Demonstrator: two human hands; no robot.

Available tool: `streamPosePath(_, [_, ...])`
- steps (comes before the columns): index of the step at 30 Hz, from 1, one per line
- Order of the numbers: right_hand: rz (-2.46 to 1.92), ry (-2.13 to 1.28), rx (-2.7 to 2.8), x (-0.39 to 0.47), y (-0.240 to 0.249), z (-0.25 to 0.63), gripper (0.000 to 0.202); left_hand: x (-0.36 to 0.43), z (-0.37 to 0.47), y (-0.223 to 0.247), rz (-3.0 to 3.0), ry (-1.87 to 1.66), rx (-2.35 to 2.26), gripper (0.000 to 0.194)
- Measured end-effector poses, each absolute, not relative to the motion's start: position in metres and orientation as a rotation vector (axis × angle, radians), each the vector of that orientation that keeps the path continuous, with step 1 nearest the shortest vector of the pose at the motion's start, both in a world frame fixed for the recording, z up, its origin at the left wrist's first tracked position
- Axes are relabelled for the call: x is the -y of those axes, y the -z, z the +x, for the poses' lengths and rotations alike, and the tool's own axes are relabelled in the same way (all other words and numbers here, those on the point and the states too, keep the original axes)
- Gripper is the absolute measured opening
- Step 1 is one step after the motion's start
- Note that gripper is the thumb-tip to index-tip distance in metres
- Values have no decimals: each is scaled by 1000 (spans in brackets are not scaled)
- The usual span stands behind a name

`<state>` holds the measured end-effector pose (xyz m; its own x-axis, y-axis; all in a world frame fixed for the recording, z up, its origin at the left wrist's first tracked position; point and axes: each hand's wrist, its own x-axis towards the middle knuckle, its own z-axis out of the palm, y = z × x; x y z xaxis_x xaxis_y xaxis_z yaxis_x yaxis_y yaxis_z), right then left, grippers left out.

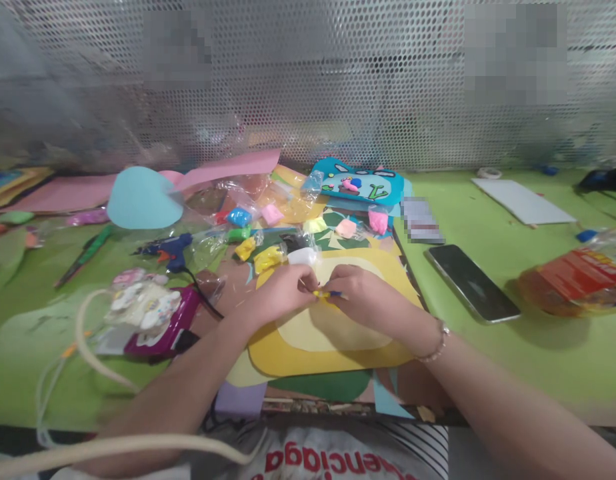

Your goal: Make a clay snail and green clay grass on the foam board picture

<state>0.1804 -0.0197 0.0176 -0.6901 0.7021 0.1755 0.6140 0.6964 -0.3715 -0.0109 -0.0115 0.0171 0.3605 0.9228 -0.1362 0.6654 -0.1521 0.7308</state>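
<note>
My left hand [294,288] and my right hand [355,291] meet above a yellow rounded sheet with a cream panel [308,333]. Between their fingertips is a small yellow-and-blue piece [328,294], too small and blurred to name. The fingers of both hands are closed in a pinch around it. Just beyond the hands lie small bags of coloured modelling clay, among them a yellow one [269,259], a white one [303,256] and a black one [294,241].
To the left are a blue glue gun [171,249], a green-handled cutter [88,253] and a purple device [163,330]. A phone [472,283] and a bottle [578,277] lie to the right. A decorated blue board [358,183] lies behind, before a perforated metal screen [308,73].
</note>
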Motion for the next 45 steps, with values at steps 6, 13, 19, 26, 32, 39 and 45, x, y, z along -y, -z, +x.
streamPosePath(6, [-979, -339, 2639, 18, -15, 180, 18, 11, -14, -16, 1915, -463, -1347, 7])
streamPosePath(13, [-1001, -259, 2706, 21, -20, 175, 20, 13, -12, -15, 1939, -476, -1350, 7])
streamPosePath(19, [-995, -178, 2764, 23, -20, 175, 22, 12, -12, -13, 1910, -460, -1336, 7])
streamPosePath(26, [-979, -294, 2700, 22, -18, 176, 19, 9, -12, -11, 1981, -400, -1341, 48])
streamPosePath(32, [-1229, -297, 2595, 29, -24, 183, 11, 10, -9, -12, 2066, -448, -1213, 34])
streamPosePath(39, [-1422, -308, 2764, 36, -18, 184, 29, 9, -12, -13, 2100, -402, -1210, 25])
streamPosePath(45, [-1457, -356, 2768, 34, -20, 181, 27, 9, -12, -16, 2094, -391, -1201, 24])
